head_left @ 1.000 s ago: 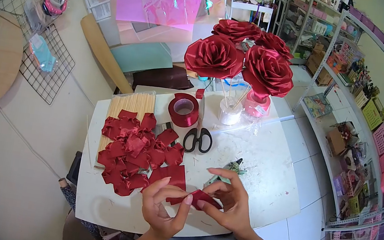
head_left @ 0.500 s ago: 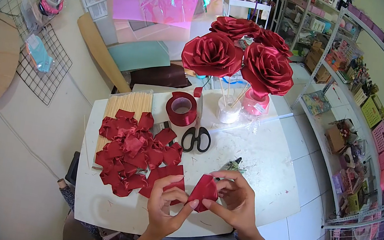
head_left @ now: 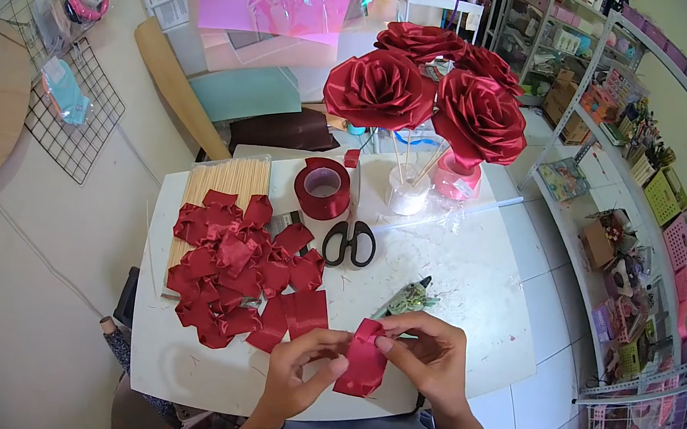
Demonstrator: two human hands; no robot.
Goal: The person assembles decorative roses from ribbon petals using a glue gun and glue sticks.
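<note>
A short piece of dark red satin ribbon [head_left: 362,367] hangs upright above the table's front edge, its top end folded over. My right hand [head_left: 431,361] pinches it near the top right corner between thumb and fingers. At its left edge is my left hand [head_left: 302,374], thumb and index finger apart, fingertips close to or touching the ribbon. Flat cut ribbon pieces [head_left: 307,311] lie just beyond my left hand. A heap of folded red petals [head_left: 229,264] is to their left. A glue gun [head_left: 408,297] lies behind my right hand.
Black-handled scissors [head_left: 349,244] and a red ribbon roll [head_left: 321,189] lie mid-table, beside bamboo sticks [head_left: 229,175]. Large red ribbon roses [head_left: 388,92] stand at the back on sticks in a white holder [head_left: 406,193]. Shelves [head_left: 604,138] line the right side.
The ribbon piece has turned from a slanted fold to a more upright strip with its top folded. My left thumb has come off its lower edge; my right hand has shifted to its top corner.
</note>
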